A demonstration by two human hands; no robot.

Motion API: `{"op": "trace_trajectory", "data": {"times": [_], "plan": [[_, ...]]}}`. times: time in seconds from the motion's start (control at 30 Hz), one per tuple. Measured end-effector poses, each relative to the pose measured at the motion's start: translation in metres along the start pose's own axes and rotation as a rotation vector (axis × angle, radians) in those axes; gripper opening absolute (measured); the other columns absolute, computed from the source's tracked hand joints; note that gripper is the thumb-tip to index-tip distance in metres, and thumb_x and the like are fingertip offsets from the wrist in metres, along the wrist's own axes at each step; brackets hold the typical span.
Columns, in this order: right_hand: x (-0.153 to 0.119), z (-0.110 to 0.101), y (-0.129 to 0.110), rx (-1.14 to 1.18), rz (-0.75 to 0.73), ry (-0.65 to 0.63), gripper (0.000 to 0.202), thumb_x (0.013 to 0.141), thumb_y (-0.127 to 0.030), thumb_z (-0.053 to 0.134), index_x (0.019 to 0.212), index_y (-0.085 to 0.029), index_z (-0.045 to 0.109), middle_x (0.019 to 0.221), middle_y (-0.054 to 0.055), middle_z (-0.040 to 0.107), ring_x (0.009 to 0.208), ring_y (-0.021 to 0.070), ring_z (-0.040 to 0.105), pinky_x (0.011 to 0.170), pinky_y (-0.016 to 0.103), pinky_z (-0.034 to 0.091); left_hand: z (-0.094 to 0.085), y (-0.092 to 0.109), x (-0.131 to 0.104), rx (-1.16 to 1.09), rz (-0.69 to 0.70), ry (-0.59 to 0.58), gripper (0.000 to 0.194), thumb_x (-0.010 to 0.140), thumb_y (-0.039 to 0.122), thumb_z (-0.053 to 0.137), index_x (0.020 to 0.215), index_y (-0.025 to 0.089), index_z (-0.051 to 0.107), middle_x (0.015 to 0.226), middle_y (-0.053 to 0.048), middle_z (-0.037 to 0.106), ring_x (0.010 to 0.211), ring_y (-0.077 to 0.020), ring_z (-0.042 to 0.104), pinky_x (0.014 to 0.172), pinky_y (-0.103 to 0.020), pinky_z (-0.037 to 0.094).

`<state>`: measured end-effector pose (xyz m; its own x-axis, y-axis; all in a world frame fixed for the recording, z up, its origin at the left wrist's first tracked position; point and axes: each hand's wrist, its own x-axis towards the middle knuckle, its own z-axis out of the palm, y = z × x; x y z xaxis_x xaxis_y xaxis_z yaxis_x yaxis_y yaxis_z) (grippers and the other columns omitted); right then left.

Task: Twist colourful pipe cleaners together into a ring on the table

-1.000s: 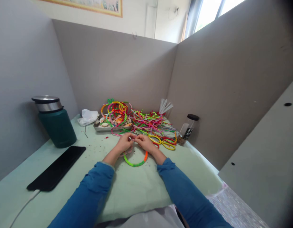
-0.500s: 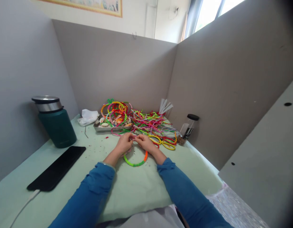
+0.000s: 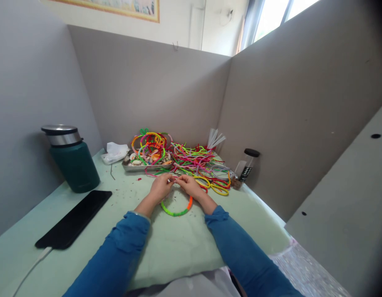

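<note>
A ring of wound pipe cleaners (image 3: pixel 178 213), green, yellow-green and orange, hangs or lies in front of me over the table, and both my hands are at its far side. My left hand (image 3: pixel 161 187) pinches the ring's far part with thumb and forefinger. My right hand (image 3: pixel 190 185) is closed in a pinch right beside it, the fingertips of the two hands nearly touching. A bit of pink shows between the fingers. The rest of the ring's far side is hidden behind the hands.
Beyond my hands lie a heap of coloured pipe cleaners (image 3: pixel 197 159) and a metal tray (image 3: pixel 138 168) with shells and finished-looking rings. A dark green bottle (image 3: pixel 75 167) and a black phone (image 3: pixel 75 218) with a cable are at left, a black-capped jar (image 3: pixel 246 167) at right. Grey partitions surround the table.
My left fingers have shifted very slightly, and the ring's left side has moved a little. Otherwise the hands and surroundings look the same.
</note>
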<state>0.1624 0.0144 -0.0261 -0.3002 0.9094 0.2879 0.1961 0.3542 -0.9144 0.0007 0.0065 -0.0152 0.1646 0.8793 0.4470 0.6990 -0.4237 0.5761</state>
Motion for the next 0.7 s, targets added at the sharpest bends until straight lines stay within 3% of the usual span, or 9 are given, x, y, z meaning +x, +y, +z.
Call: {"op": "trace_trajectory", "data": {"times": [0.33,0.7], "plan": [[-0.0026,-0.0009,-0.004,0.007,0.026,-0.013,0.024,0.078,-0.04,0.056,0.074,-0.016,0.058,0.05,-0.006,0.042,0.045,0.0077,0.035,0.043,0.021,0.024,-0.0009,-0.0038,0.0037,0.015,0.077,-0.061,0.021,0.078,0.017,0.053,0.088,0.019,0.071,0.088,-0.006,0.069,0.082,-0.018,0.058,0.075,-0.027,0.042],[-0.0034,-0.0013,-0.0057,0.016,0.042,-0.016,0.024,0.078,-0.04,0.057,0.074,-0.016,0.057,0.049,-0.006,0.042,0.043,0.0072,0.034,0.042,0.02,0.024,-0.0026,-0.0024,0.0032,0.033,0.077,-0.05,0.02,0.078,0.019,0.054,0.085,0.021,0.072,0.085,-0.004,0.07,0.079,-0.0179,0.059,0.073,-0.026,0.043]]}}
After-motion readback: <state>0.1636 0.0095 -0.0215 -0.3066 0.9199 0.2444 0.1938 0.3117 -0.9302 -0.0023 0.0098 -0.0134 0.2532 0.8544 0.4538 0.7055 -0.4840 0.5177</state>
